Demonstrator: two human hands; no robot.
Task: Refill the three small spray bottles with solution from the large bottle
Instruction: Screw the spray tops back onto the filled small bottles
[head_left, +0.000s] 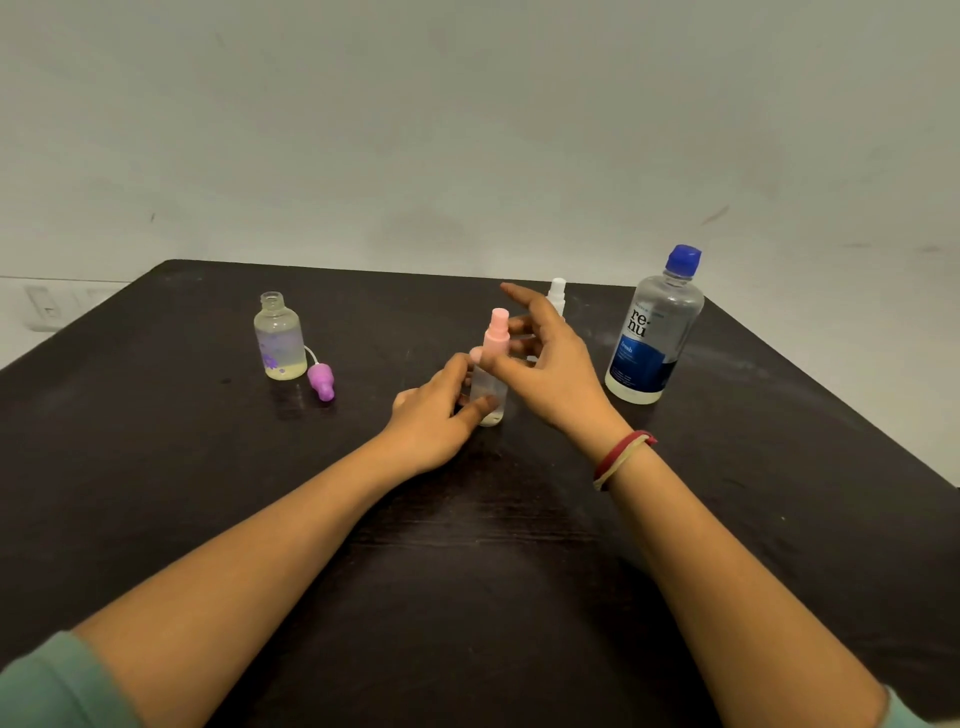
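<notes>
**Pink-capped spray bottle (491, 392) held at mid-table for uncapping.**
The left hand (436, 410) wraps the clear body, steadying it upright on the table (208, 493). The right hand (550, 374), fingers half spread, has its thumb at the pink spray head (497, 332), apparently to twist it; a firm pinch cannot be confirmed. Toward the far left edge an uncapped bottle (279, 338) stands beside its purple spray head (321, 381). The large bottle (652, 332) stands capped near the far right corner.

Plain indoor room, maybe someone's home: dark wood bench (208, 493) against a pale scuffed wall (467, 130), with a socket plate (47, 306) over at 9 o'clock.
</notes>
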